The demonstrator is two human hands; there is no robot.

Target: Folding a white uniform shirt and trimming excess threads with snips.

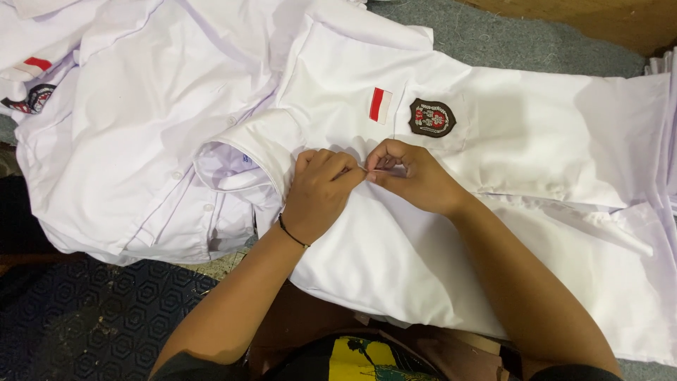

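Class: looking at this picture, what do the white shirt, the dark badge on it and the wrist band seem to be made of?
White shirt: likely thin woven cotton blend, matte, with soft creases. Dark badge: apparently an embroidered patch with raised stitching. Wrist band on the left hand: a thin black cord or elastic; unclear which.

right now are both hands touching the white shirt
Touching. The head view shows the left hand and right hand resting on the white shirt, fingertips pinching its fabric together.

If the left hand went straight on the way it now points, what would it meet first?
The left hand points up-right, so it would first meet the right hand, whose fingertips it already touches on the white shirt; beyond lies the red-white patch.
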